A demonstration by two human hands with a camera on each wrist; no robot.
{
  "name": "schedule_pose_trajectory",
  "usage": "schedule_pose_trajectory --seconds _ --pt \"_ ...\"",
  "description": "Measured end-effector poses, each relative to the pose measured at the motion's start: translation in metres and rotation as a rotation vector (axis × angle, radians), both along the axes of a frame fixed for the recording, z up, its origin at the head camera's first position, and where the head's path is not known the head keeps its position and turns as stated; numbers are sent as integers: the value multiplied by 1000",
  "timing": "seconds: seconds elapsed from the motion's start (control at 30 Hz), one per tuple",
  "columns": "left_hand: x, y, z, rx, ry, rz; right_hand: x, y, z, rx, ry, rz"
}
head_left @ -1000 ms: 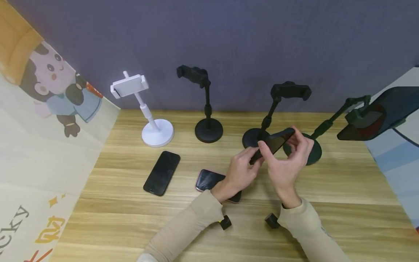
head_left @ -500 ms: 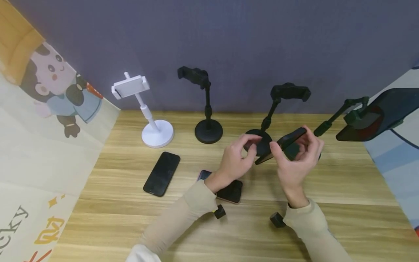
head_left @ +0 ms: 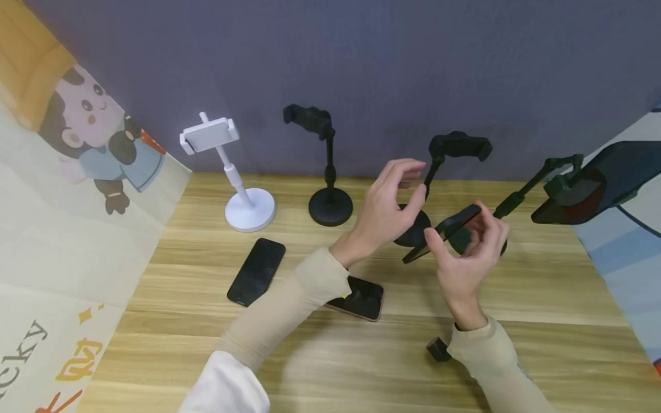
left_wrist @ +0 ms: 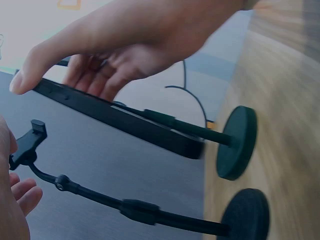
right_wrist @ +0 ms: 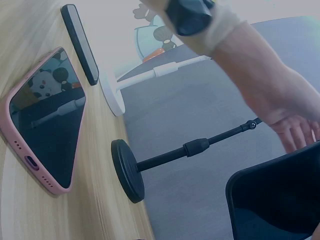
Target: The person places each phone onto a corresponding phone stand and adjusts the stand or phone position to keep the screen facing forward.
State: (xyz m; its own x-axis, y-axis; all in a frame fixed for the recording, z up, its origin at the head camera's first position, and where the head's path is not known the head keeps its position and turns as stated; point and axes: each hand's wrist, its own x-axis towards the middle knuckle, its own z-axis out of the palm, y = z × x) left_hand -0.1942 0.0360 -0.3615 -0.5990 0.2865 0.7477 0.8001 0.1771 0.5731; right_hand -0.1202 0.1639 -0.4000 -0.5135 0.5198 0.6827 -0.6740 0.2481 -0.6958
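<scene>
Sleeves in beige frame the near edge of the pale wooden tabletop (head_left: 542,287), where a pink-cased smartphone (head_left: 361,299) and a black slab smartphone (head_left: 256,271) lie flat. Beyond them, the right hand (head_left: 472,261) pinches a dark, tilted smartphone (head_left: 444,230) by its edges, clear of the table and just before the stands. The left hand (head_left: 384,206), which gripped that phone a second ago, has let go and risen, fingers loosely spread and empty, toward the clamp of the leaning black round-based phone stand (head_left: 457,146). Judged from this, mounting comes next. Farther back stand an upright black stand (head_left: 329,172) and a white stand (head_left: 232,172).
</scene>
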Motion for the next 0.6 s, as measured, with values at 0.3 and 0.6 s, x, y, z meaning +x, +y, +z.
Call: schedule_pose_trajectory --seconds 0.3,0.6 --pt "-11 11 18 33 -1 -16 5 0 3 -7 -9 16" --pt "-17 15 35 56 -18 -52 3 1 1 -2 -10 10"
